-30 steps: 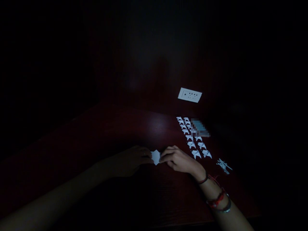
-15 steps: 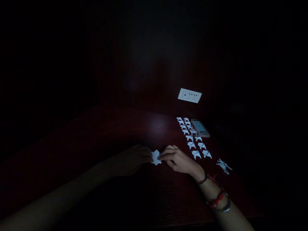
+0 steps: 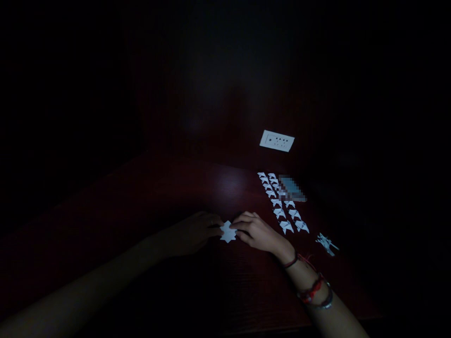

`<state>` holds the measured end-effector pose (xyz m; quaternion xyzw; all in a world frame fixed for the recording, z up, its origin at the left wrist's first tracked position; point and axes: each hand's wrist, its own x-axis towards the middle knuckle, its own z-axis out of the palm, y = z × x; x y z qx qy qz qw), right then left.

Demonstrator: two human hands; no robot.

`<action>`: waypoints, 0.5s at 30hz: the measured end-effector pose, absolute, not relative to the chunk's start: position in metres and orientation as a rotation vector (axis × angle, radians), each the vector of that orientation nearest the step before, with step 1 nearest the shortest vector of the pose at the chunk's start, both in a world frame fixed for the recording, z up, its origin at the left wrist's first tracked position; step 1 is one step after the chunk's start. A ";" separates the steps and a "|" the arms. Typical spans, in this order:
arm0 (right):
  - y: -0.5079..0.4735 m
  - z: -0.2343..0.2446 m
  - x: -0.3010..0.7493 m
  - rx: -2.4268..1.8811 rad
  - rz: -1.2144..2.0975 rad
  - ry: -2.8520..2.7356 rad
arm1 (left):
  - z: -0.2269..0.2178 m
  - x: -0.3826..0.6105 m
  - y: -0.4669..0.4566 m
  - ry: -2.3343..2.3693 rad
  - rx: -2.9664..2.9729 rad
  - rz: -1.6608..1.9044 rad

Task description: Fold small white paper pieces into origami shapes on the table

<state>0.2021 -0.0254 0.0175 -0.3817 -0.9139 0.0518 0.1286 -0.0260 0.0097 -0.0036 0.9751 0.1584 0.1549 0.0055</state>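
Observation:
A small white folded paper star (image 3: 228, 232) with pointed corners lies on the dark red table between my hands. My left hand (image 3: 197, 233), dim in shadow, pinches its left edge with thumb and fingers; a ring shows on one finger. On the other side my right hand (image 3: 259, 231) has its fingertips closed on the star's right edge. Bracelets circle the right wrist and forearm. To the right of that hand, several white folded paper pieces (image 3: 279, 213) lie in two slanting rows.
A blurred, pixelated bluish flat object (image 3: 292, 188) lies beside the rows. Farther right sits a small heap of thin white paper strips (image 3: 327, 244). A white socket panel (image 3: 277, 141) is at the back. The dark red table (image 3: 169, 183) fades into darkness around the edges.
More of the star's points show now, on its right side. My right fingers have shifted slightly up and left along its edge. My left hand has barely moved.

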 end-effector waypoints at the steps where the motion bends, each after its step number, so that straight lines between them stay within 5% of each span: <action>1: -0.025 0.018 0.203 -1.114 0.146 -2.663 | -0.004 -0.026 0.010 0.493 3.051 0.482; 15: -0.027 0.022 0.200 -1.127 0.159 -2.673 | -0.011 -0.025 0.013 0.541 3.122 0.478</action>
